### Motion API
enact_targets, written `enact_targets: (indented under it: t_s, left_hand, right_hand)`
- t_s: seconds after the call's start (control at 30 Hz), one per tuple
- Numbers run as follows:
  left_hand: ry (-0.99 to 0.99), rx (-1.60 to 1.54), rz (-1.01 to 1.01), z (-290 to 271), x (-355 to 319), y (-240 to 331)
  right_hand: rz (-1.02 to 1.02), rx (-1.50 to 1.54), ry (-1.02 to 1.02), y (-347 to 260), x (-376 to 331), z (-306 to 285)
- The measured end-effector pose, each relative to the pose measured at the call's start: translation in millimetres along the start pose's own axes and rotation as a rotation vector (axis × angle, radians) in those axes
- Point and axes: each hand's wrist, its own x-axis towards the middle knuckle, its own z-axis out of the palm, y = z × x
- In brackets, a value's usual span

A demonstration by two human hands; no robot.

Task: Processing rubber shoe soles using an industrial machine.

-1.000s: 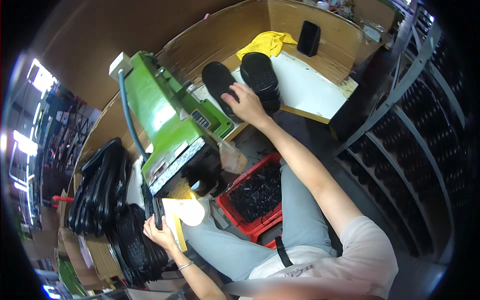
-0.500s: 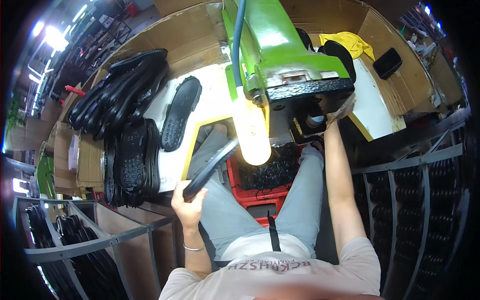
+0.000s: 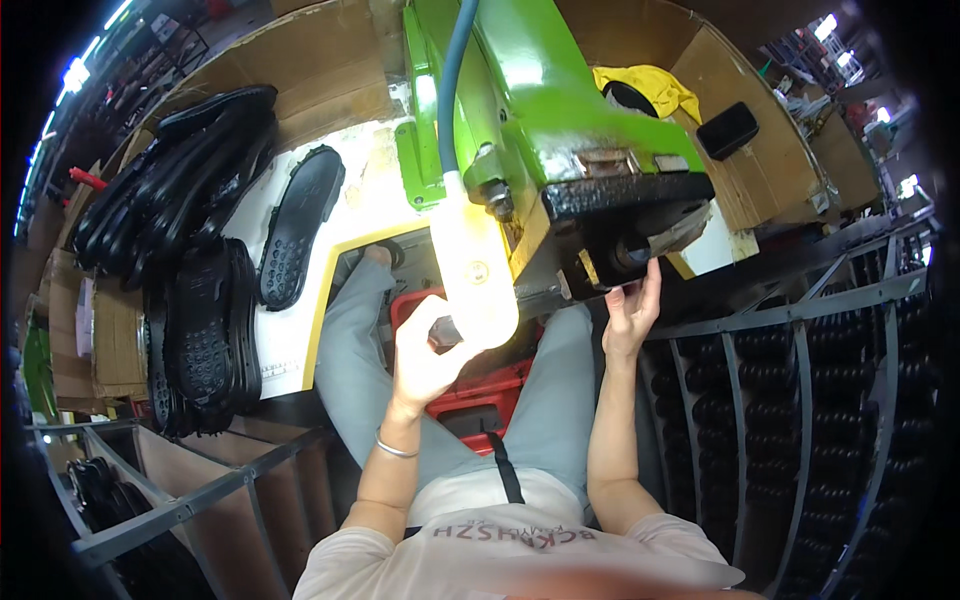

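A black shoe sole (image 3: 543,299) runs sideways beneath the lamp and into the machine's dark head, partly hidden by both. My left hand (image 3: 425,350) is closed round its left end, thumb and fingers curled. At the right end, my right hand (image 3: 630,318) pinches the sole close under the machine's black head (image 3: 625,215); the contact at its fingertips is partly hidden. The lit white lamp (image 3: 475,270) hangs right beside my left hand. Above stands the green machine body (image 3: 560,110).
Stacked black soles (image 3: 185,180) lie on the white tabletop (image 3: 375,160) at left, with a single sole (image 3: 302,228) beside them. A red crate (image 3: 465,415) sits between my legs. Racks of soles (image 3: 830,400) stand at right. A yellow cloth (image 3: 655,88) lies behind the machine.
My left hand has carried the sole rightward and up under the lamp and machine. My right hand has come down from the machine head's side to the sole's right end. The view has shifted.
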Motion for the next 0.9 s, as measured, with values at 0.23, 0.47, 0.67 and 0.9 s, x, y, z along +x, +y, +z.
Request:
enact_targets:
  t_s: [0.23, 0.47, 0.67, 0.9]
  left_hand:
    - [0.042, -0.021, 0.052, -13, -3, -6]
    - [0.046, 0.074, 0.19, -14, 8, -6]
    - [0.046, -0.072, -0.039, -47, -6, -13]
    - [0.129, -0.21, -0.035, -77, -28, -50]
  right_hand:
    - [0.015, -0.03, 0.017, 28, -12, 1]
    - [0.007, 0.026, 0.145, 41, -14, -1]
    - [-0.017, -0.027, 0.098, 32, -22, 21]
    - [-0.065, 0.114, 0.024, 14, -35, 56]
